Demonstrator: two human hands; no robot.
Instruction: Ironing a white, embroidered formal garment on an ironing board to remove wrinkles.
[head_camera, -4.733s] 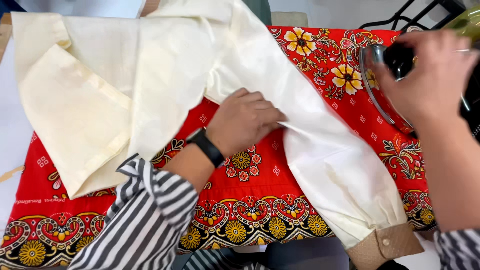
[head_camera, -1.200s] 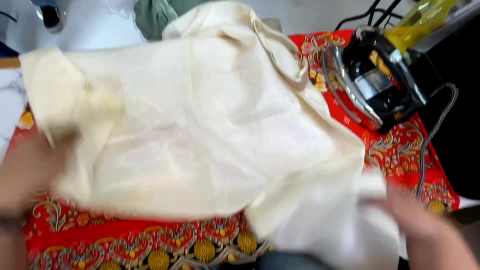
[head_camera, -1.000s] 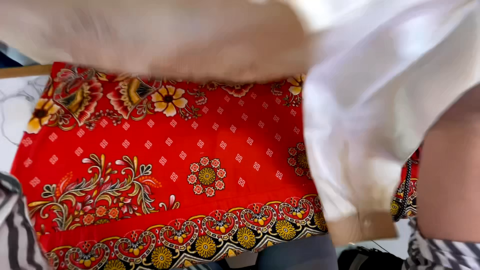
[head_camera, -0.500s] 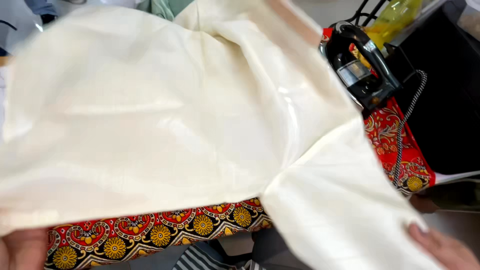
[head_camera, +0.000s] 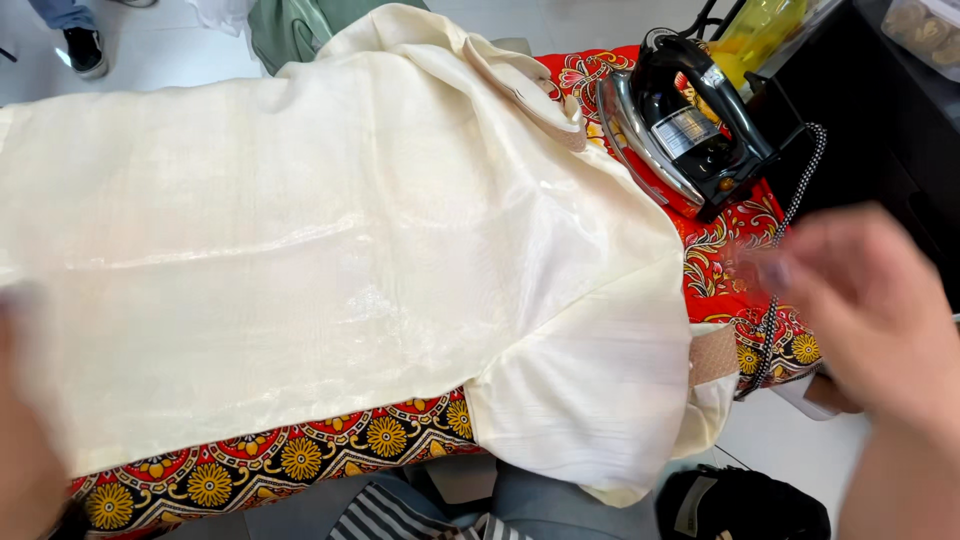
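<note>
Spreading looks like the step in hand: cream shirt (head_camera: 330, 250) lies flat on the red patterned board (head_camera: 730, 240), iron (head_camera: 690, 125) parked upright beside it, right hand (head_camera: 870, 300) hovering with fingers loosely open, left hand (head_camera: 25, 440) too blurred to tell; smoothing seems called for next.

one cream garment (head_camera: 330, 260), one iron (head_camera: 685, 130) (black) — two hands.

It looked like a home ironing corner: a cloth-covered ironing surface (head_camera: 740, 260), black iron (head_camera: 690, 130), pale tiled floor (head_camera: 160, 60).
</note>
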